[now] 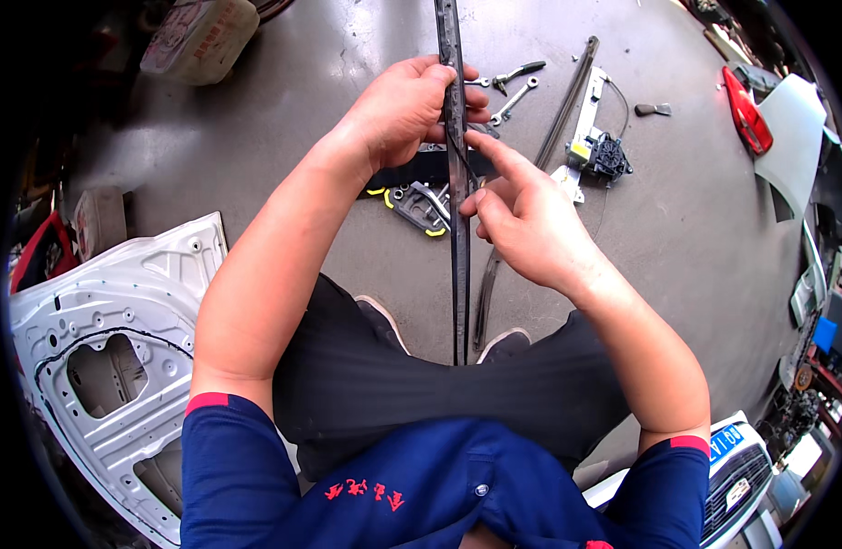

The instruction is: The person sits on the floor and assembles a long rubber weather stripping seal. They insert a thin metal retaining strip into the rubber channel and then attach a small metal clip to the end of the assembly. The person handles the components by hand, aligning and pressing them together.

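The left hand [407,105] closes around the upper part of a long, narrow black trim strip [459,256], thumb on the near face and fingers wrapped behind it. This hold appears to carry the strip's weight and steady it in front of the body. The right hand [530,224] sits just below, index finger and thumb spread apart with their tips at the strip's right edge; whether they pinch it cannot be told. The spread probably gives access to the edge while the left hand supports the part.

The strip runs lengthwise away from the person; its lower end overlaps the dark trousers [439,393] in view, and contact there cannot be confirmed.

Beyond the hands, a combination wrench [515,101], a ratchet handle [523,73] and a yellow-cornered tool tray [412,212] lie on the floor [284,119], seemingly within reach. To the right lie a dark channel [567,110], a window regulator [585,128] with its motor [612,157], and a scraper [654,110].

Farther out, a white door shell [169,265] stands at left; a red tail lamp [748,110] sits beside a white body panel [800,137] at right.
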Motion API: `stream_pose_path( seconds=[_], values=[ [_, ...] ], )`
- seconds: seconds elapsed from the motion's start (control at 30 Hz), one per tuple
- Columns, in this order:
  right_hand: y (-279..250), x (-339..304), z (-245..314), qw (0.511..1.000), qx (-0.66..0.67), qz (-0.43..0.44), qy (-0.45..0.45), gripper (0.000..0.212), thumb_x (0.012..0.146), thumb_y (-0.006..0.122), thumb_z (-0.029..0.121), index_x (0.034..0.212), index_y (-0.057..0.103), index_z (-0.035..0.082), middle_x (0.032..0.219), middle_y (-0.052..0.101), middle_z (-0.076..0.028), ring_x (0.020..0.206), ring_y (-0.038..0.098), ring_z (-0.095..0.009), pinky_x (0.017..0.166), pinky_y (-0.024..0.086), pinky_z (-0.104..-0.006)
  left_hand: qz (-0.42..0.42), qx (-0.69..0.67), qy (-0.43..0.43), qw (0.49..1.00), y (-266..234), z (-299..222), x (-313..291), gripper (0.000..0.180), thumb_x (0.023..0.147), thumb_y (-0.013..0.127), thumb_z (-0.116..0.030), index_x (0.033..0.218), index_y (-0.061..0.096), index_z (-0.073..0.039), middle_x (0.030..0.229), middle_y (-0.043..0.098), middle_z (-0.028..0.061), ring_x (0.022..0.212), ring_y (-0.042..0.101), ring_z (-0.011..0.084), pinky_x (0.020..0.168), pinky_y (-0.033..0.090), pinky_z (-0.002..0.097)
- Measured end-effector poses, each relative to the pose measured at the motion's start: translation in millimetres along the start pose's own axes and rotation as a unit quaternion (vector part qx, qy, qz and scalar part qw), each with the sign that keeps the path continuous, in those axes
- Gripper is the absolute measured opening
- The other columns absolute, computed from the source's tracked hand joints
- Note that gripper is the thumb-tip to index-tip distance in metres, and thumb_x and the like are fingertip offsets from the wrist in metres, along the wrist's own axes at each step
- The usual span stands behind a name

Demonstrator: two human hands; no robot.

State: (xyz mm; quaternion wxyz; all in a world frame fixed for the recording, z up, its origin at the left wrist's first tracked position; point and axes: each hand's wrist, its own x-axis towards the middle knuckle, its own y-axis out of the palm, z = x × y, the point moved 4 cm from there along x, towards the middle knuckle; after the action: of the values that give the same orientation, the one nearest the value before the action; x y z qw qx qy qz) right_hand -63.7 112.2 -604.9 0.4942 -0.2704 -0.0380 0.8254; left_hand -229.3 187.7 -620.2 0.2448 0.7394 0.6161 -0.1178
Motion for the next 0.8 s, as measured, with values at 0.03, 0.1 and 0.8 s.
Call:
stream_pose_path(
  seconds=[0.03,0.1,0.8],
  values=[
    [-4,-2,9,1.0,-0.004,-0.028,-0.011,0.058,0.093,0.063,0.011,0.149,0.053,0.002,0.092,0.075,-0.018,0.089,0.076,-0.03,0.087,0.057,-0.0399,0.0,-0.001,0.006,1.0,0,-8,0,0.036,0.111,0.041,-0.021,0.136,0.055,0.001,0.114,0.069,0.0137,0.109,0.072,0.0264,0.088,0.063,0.0387],
    [-10,-2,23,0.997,-0.009,-0.065,-0.029,0.046,0.094,0.063,0.012,0.138,0.059,0.001,0.09,0.075,-0.019,0.088,0.076,-0.034,0.086,0.057,-0.0419,0.001,0.012,0.04,0.999,-1,-26,5,0.036,0.112,0.039,-0.02,0.138,0.052,0.002,0.118,0.069,0.0178,0.11,0.073,0.0305,0.089,0.064,0.0393],
    [-58,-18,138,0.841,-0.356,-0.247,-0.325,0.023,0.091,0.069,0.006,0.114,0.074,0.005,0.093,0.072,-0.013,0.08,0.071,-0.032,0.074,0.057,-0.0389,0.005,-0.047,0.157,0.986,5,-185,35,0.036,0.101,0.053,-0.01,0.135,0.046,0.0,0.097,0.065,0.0146,0.091,0.074,0.0318,0.074,0.067,0.0508]
  ],
)
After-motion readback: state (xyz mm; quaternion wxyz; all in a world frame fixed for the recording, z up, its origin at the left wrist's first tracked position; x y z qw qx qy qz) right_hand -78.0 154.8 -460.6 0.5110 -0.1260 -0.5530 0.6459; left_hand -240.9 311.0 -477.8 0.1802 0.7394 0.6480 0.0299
